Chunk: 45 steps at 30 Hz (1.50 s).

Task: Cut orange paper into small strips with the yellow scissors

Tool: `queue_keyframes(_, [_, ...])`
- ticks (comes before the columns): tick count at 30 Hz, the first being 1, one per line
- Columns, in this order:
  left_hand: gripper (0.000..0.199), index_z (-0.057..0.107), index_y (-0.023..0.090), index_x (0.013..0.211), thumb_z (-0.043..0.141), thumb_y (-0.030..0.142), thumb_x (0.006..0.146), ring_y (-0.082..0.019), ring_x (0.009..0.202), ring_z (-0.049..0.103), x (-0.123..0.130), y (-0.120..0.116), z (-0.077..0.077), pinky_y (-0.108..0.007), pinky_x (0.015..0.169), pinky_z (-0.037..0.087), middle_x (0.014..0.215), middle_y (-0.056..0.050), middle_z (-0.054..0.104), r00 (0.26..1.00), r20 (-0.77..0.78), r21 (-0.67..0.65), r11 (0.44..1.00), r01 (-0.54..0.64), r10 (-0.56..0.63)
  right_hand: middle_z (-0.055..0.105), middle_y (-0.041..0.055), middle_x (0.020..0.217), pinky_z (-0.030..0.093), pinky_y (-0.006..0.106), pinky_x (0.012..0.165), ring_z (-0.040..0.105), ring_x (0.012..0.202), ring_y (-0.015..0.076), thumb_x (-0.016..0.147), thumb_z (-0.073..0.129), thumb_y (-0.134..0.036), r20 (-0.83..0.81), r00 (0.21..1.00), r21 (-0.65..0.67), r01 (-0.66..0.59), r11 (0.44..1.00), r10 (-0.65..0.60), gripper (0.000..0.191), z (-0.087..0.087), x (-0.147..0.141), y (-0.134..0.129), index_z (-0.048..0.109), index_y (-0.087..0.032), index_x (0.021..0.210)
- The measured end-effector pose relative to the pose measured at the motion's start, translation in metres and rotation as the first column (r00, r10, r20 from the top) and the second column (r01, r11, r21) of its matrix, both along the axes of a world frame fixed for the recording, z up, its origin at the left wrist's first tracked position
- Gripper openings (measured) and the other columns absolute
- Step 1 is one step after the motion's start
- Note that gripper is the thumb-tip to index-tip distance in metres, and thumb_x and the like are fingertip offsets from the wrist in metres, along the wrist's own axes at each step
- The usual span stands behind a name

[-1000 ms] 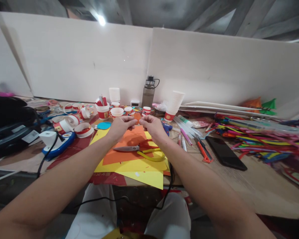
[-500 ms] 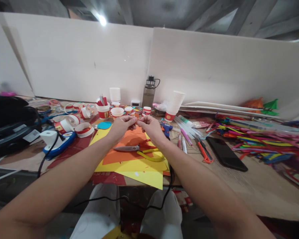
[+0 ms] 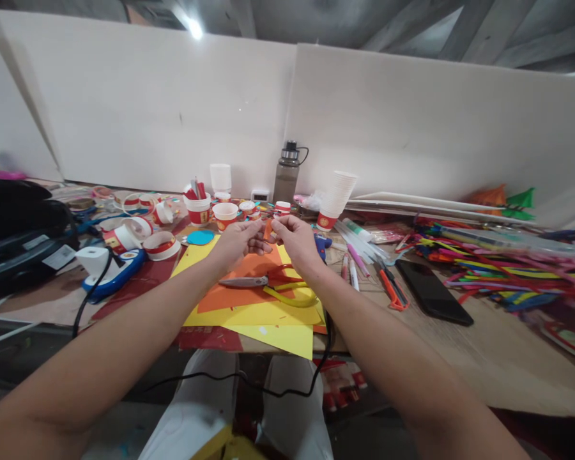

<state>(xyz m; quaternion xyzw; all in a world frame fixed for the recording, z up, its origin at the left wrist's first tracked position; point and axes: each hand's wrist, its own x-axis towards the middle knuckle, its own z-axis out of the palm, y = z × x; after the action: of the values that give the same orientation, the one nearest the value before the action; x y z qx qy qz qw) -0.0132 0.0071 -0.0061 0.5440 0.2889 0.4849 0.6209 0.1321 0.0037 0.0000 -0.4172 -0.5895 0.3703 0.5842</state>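
Over the middle of the table, my right hand [image 3: 294, 239] pinches a small piece of orange paper [image 3: 268, 231] between thumb and fingers. Close to its left side is my left hand [image 3: 239, 244], fingers slightly curled and apart; whether a fingertip touches the paper is hard to make out. Below both hands, scissors [image 3: 244, 282] with yellow and orange handles lie on an orange sheet [image 3: 220, 299]. Yellow sheets [image 3: 287, 338] are spread beneath that one.
Paper cups [image 3: 225, 214], a bottle [image 3: 286, 172] and a cup stack [image 3: 336, 198] line the back. To the right lie a glue gun [image 3: 322, 245], pens, a cutter [image 3: 391, 291], a phone [image 3: 434, 291] and pipe cleaners [image 3: 498, 262]. Left are cut cup rings [image 3: 160, 245] and a blue power strip [image 3: 115, 275].
My hands have drawn slightly apart, and the orange paper piece now shows between them. My left fingers have loosened. The scissors and sheets lie as before.
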Motion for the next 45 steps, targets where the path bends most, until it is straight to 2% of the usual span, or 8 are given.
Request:
queue_keyframes(4, [0.031,0.06,0.012,0.083,0.063,0.043,0.079,-0.011,0.056,0.063,-0.001,0.0,0.002,-0.021,0.051,0.045,0.076,-0.009,0.07,0.998,0.052,-0.104,0.994,0.038,-0.033,0.058,-0.0023,0.06,0.041,0.024,0.056,0.055,0.056,0.0111,0.073,0.062,-0.037,-0.028,1.0,-0.012,0.0,1.0,0.0,0.019,0.001,0.0,-0.001,0.058,-0.018,0.071])
queue_keyframes(10, [0.028,0.065,0.011,0.079,0.071,0.038,0.071,-0.01,0.054,0.06,0.003,-0.004,0.003,-0.022,0.052,0.045,0.074,-0.007,0.069,0.997,-0.057,0.144,0.989,-0.037,0.045,0.056,-0.0024,0.062,0.042,0.024,0.057,0.051,0.058,0.0101,0.075,0.062,-0.042,0.031,0.999,0.071,0.015,0.997,-0.017,0.024,0.002,0.002,-0.003,0.06,-0.019,0.071])
queue_keyframes(15, [0.029,0.065,0.011,0.08,0.07,0.039,0.073,-0.01,0.054,0.059,0.003,-0.004,0.004,-0.024,0.053,0.045,0.075,-0.006,0.068,0.996,-0.023,0.204,0.976,-0.083,0.09,0.06,-0.002,0.066,0.044,0.024,0.06,0.056,0.062,0.0109,0.076,0.063,-0.038,-0.013,0.997,0.101,-0.075,0.992,0.076,0.019,0.004,0.0,-0.007,0.061,-0.019,0.079])
queue_keyframes(22, [0.026,0.066,0.012,0.078,0.069,0.038,0.073,-0.011,0.054,0.059,0.003,-0.004,0.005,-0.024,0.053,0.047,0.072,-0.005,0.068,0.989,-0.082,0.254,0.963,-0.096,0.12,0.059,-0.0021,0.066,0.042,0.023,0.057,0.051,0.058,0.009,0.075,0.065,-0.037,-0.003,0.999,0.153,-0.036,0.988,0.037,0.021,0.003,0.0,-0.007,0.062,-0.017,0.078])
queue_keyframes(30, [0.023,0.067,0.014,0.081,0.061,0.036,0.081,-0.009,0.054,0.058,0.0,-0.011,0.011,-0.022,0.055,0.047,0.065,-0.002,0.065,0.92,-0.239,0.484,0.859,-0.165,0.312,0.055,-0.0034,0.061,0.039,0.023,0.055,0.047,0.055,0.0087,0.074,0.065,-0.035,0.021,1.0,0.164,0.013,0.986,-0.017,0.018,0.005,0.002,-0.006,0.061,-0.018,0.072])
queue_keyframes(34, [0.023,0.067,0.014,0.084,0.059,0.036,0.082,-0.01,0.054,0.058,-0.001,-0.012,0.011,-0.022,0.055,0.048,0.065,-0.002,0.065,0.877,-0.265,0.533,0.819,-0.213,0.4,0.057,-0.0025,0.066,0.041,0.023,0.057,0.049,0.057,0.0087,0.074,0.064,-0.035,0.025,0.999,0.153,-0.024,0.988,0.021,0.018,0.005,0.002,-0.005,0.061,-0.017,0.075])
queue_keyframes(41, [0.028,0.068,0.012,0.079,0.064,0.04,0.077,-0.012,0.053,0.06,-0.002,-0.009,0.011,-0.024,0.053,0.049,0.066,-0.005,0.068,0.93,-0.238,0.412,0.896,-0.165,0.28,0.055,-0.0036,0.062,0.041,0.022,0.054,0.049,0.056,0.0084,0.074,0.064,-0.031,0.004,0.998,0.122,-0.056,0.991,0.056,0.014,0.002,0.0,-0.004,0.06,-0.017,0.073])
queue_keyframes(45, [0.032,0.069,0.013,0.08,0.07,0.043,0.071,-0.016,0.065,0.065,-0.002,-0.008,0.01,-0.026,0.058,0.052,0.078,-0.009,0.071,0.938,-0.222,0.319,0.929,-0.187,0.265,0.056,-0.0032,0.062,0.042,0.023,0.055,0.049,0.056,0.0088,0.073,0.064,-0.032,0.006,1.0,0.097,-0.024,0.995,0.024,0.015,0.003,0.0,-0.006,0.06,-0.017,0.072])
